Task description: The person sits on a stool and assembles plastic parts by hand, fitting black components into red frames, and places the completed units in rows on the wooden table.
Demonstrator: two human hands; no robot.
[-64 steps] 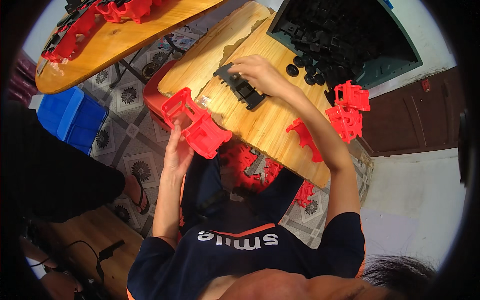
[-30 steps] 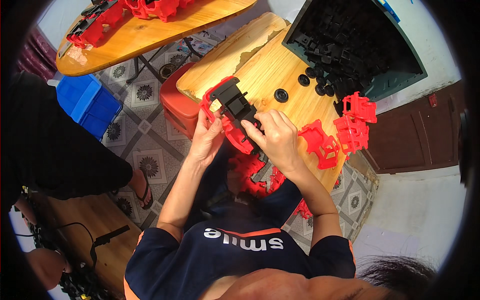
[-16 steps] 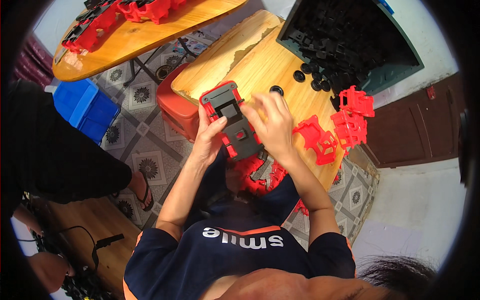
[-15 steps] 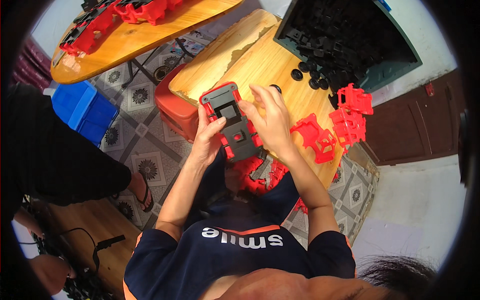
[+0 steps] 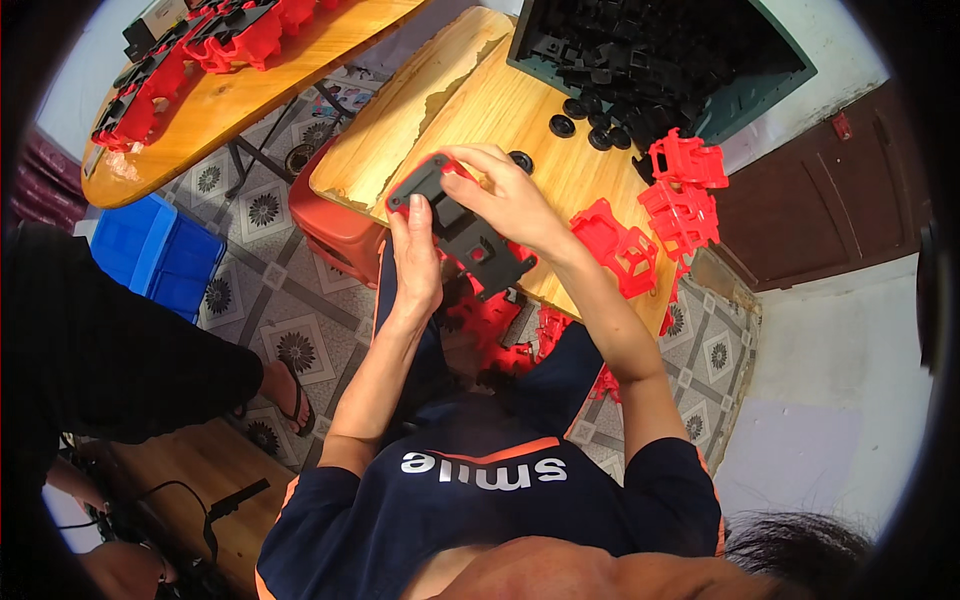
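Note:
A toy car body (image 5: 475, 250) with a black underside and red sides is held up over the near edge of the wooden table. My left hand (image 5: 416, 255) grips its left side, thumb lying on the black face. Across the upper right part lies my right hand (image 5: 505, 198), its thumb pressed on the black underside and its fingers curled over the far edge. Part of the body is hidden under that hand. One black wheel (image 5: 521, 161) rests on the table just beyond my right hand.
Several black wheels (image 5: 562, 126) lie before a dark green bin (image 5: 790, 85) of black parts. Red plastic shells (image 5: 612, 250) are on the table's right side; more red pieces (image 5: 485, 325) lie by my lap. A red stool (image 5: 335, 235), blue bin (image 5: 160, 255) and another person's leg (image 5: 285, 390) are left.
My right hand has gone from beside the toy car body onto its upper part and closed on it. The body has turned slightly, and the whole view has shifted.

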